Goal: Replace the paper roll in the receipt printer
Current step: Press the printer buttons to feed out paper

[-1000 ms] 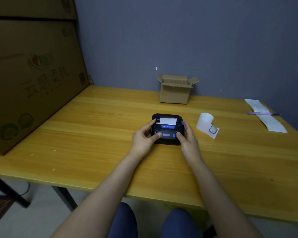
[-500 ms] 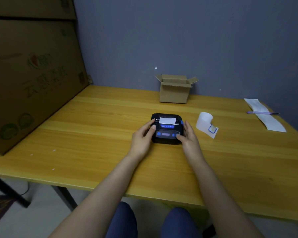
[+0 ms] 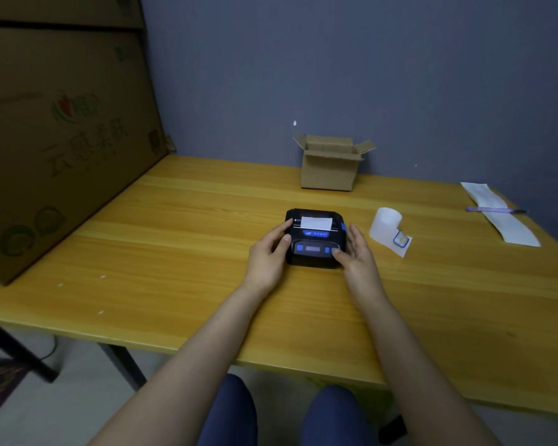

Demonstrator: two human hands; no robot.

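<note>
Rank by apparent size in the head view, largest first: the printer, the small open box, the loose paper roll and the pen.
1. Small open box, though it sits farthest back.
2. Printer, close to the box in apparent size.
3. Paper roll.
4. Pen, the thinnest.

A small open cardboard box (image 3: 329,164) stands at the upper middle of my view, against the grey wall (image 3: 368,59). A big carton (image 3: 62,140) fills the upper left, resting on the yellow table (image 3: 174,268). At the far right, a purple pen (image 3: 493,209) lies across a flat paper strip (image 3: 503,217).
</note>
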